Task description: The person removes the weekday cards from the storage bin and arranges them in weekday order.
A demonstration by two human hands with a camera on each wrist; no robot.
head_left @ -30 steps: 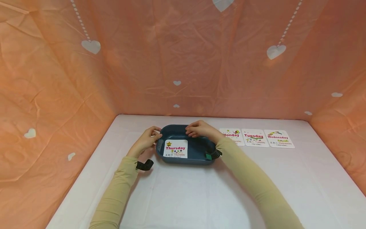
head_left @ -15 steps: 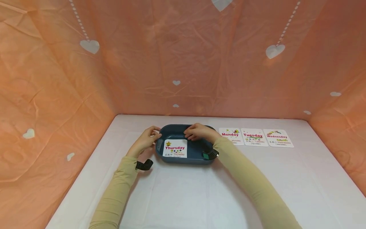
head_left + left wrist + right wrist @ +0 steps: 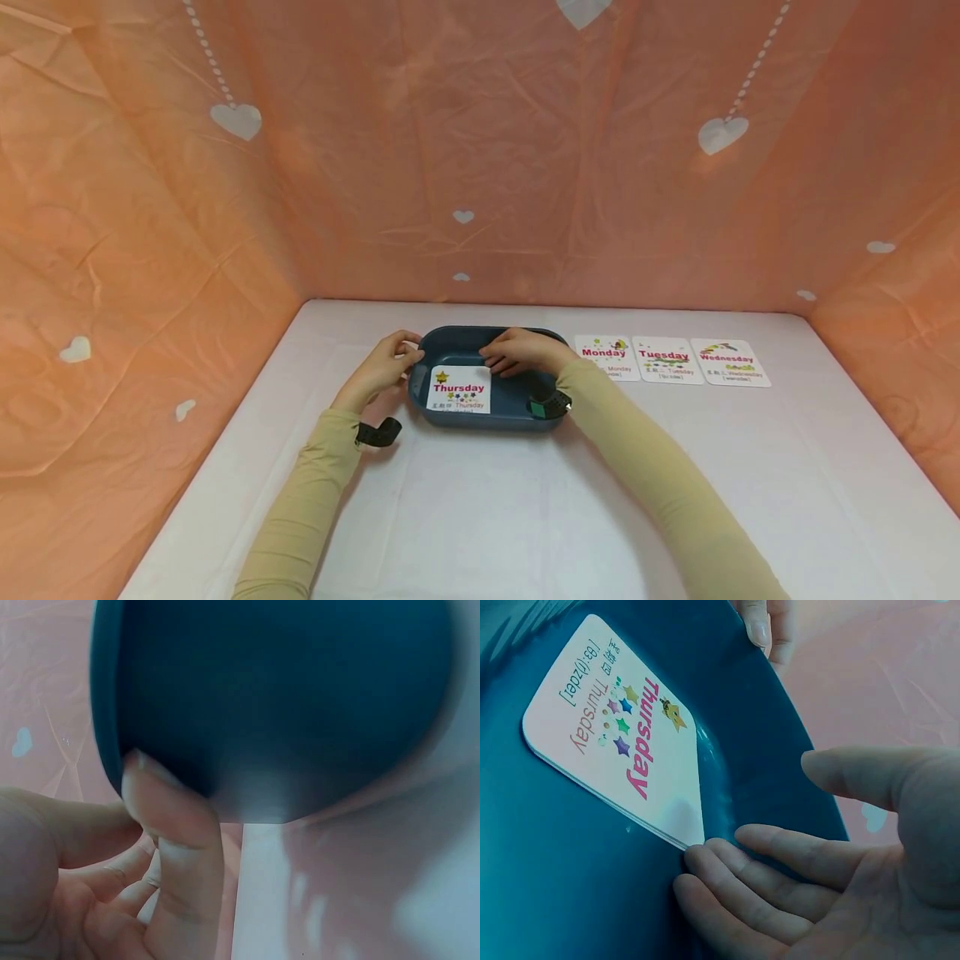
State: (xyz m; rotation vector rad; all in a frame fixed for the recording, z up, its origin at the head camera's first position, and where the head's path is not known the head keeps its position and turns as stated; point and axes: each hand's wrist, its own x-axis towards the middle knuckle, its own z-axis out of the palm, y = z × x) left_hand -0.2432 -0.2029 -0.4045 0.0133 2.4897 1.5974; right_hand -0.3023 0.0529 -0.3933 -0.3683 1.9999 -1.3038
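A dark blue oval tray [image 3: 495, 425] stands on the white table, tilted somewhat toward the camera in the head view. Inside its left part lies a Thursday card [image 3: 459, 389]; the right wrist view shows a layered edge, as of a small stack under the Thursday card [image 3: 622, 727]. My left hand [image 3: 380, 367] pinches the tray's left rim between thumb and finger, clearest in the left wrist view. Over the tray reaches my right hand [image 3: 521, 350], its fingers loosely bent. In the right wrist view a fingertip [image 3: 695, 859] touches the card's corner, and the thumb stands apart.
To the right of the tray lie a Monday card [image 3: 606, 358], a Tuesday card [image 3: 667, 360] and a Wednesday card [image 3: 730, 362] in a row on the white tabletop [image 3: 480, 517]. An orange cloth [image 3: 525, 167] with pale hearts encloses the back and sides.
My right hand has moved slightly left and down into the tray, closer to the Thursday card. The left hand still holds the tray rim in the same spot.
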